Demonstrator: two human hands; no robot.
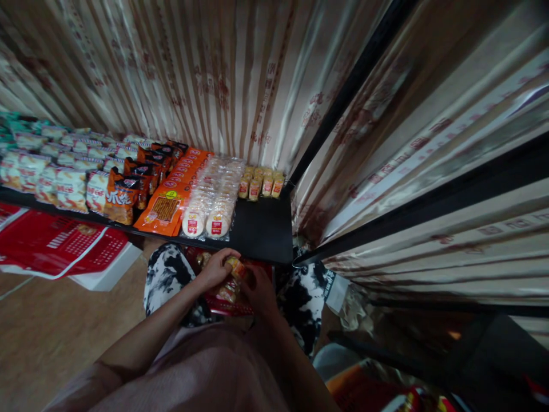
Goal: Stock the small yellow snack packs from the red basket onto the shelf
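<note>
Head view: snack packet [235, 266] between both hands' fingers [223, 258].

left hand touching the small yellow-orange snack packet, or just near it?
Touching. The head view shows the left hand with its fingertips closed around the small snack packet, no gap visible; the right hand is right below it.

Both bare forearms reach forward and down; the left hand [213, 269] and right hand [258, 289] are close together, fingers curled.
</note>
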